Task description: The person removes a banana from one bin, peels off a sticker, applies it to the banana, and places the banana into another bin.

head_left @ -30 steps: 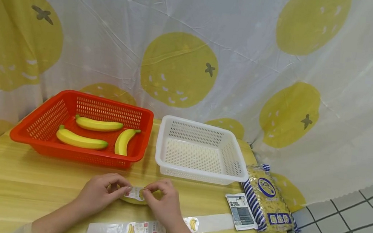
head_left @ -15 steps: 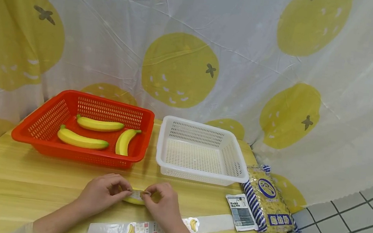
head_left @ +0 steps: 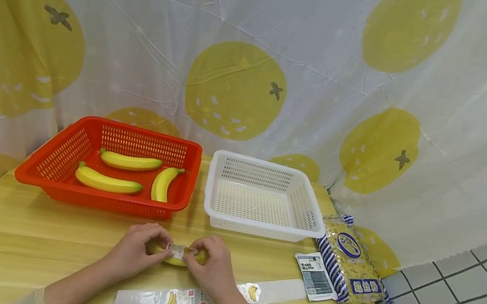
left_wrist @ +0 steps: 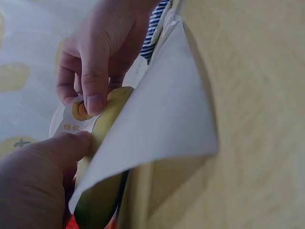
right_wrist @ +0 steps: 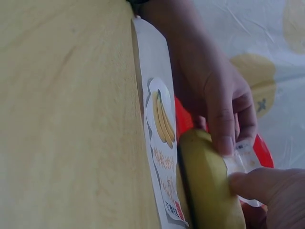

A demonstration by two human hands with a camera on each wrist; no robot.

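A clear-and-white banana sticker is stretched between both hands at the upper side of a yellow banana, which lies on the table. My left hand pinches the sticker's left end between thumb and fingers; my right hand pinches its right end. In the left wrist view the sticker shows a printed banana and lettering, against the side of the banana. Whether its middle is stuck down I cannot tell. Nearer the body lies a backing strip bearing more banana stickers, partly under the right forearm.
Behind the hands, a red basket holds three bananas. A white basket stands to its right. At the table's right edge lie a small printed packet and a blue-striped yellow bag. A fruit-print curtain hangs behind.
Both hands stay at the same spot, with small finger shifts. The sticker between them has tilted, its printed face turning away and then partly back into view. Baskets and bags have not moved.
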